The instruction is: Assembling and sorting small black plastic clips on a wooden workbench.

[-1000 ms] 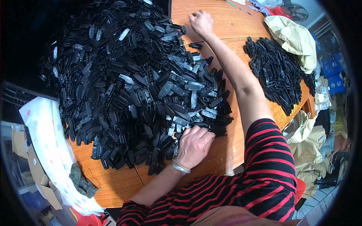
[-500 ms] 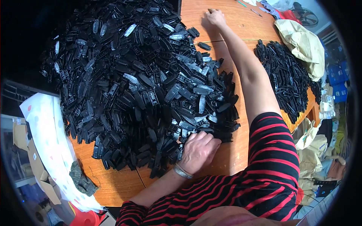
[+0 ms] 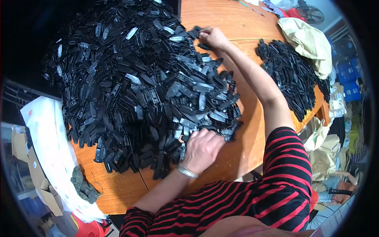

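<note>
A large heap of black plastic clip-like parts (image 3: 130,79) covers the left and middle of the table. My left hand (image 3: 203,150) lies palm down at the heap's near right edge, knuckles up; its fingertips are hidden among the parts. Farther off, my right hand (image 3: 213,37) is at the heap's far right edge with its fingers curled in. Its fingertips are beside a loose black part (image 3: 194,31), and another black part (image 3: 204,46) lies just below the hand. What the curled fingers hold, if anything, cannot be made out.
On the wooden table (image 3: 221,15), a second pile of slimmer black strips (image 3: 288,75) lies to the right, beside a beige sack (image 3: 308,43). A dark knitted glove-like cloth (image 3: 83,185) and white sheeting (image 3: 47,134) lie at the left edge. A pen (image 3: 258,12) is at the far side.
My right hand has come back from the bare far tabletop, nearer and to the left, to the heap's edge. My left hand stays at the near edge. The whole view has shifted slightly.
</note>
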`<state>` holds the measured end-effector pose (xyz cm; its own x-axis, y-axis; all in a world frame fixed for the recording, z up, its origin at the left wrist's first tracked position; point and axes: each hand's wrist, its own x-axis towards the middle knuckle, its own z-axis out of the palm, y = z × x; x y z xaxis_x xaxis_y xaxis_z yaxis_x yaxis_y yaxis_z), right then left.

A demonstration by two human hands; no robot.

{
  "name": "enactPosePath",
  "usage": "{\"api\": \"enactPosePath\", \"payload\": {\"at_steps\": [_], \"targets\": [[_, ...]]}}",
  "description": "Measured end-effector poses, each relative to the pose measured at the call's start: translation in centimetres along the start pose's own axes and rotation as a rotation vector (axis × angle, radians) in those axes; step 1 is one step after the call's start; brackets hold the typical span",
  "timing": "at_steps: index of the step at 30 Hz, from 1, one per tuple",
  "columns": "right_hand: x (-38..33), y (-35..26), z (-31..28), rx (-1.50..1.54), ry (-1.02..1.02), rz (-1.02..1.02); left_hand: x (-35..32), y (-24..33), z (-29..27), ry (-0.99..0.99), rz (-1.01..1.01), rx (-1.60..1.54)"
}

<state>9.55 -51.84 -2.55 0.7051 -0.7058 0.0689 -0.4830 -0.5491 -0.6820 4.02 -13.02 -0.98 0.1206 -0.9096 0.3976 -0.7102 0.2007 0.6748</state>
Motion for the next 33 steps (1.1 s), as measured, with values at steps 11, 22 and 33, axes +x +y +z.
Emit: {"api": "enactPosePath", "payload": {"at_steps": [11, 22, 33], "targets": [[-10.7, -7.5, 1.7, -0.085, 0.071, -0.069, 0.0, -0.6, 1.0, 0.066, 0.130, 0.068], [-36.6, -14.3, -6.4, 0.156, 0.286, -0.346, -1.6, 2.4, -0.3, 0.184, 0.205, -0.131], [-60.9, -22.6, -25.2, 0.467, 0.772, -1.210, -2.4, 20.4, -11.2, 0.497, 0.711, -0.351]]}}
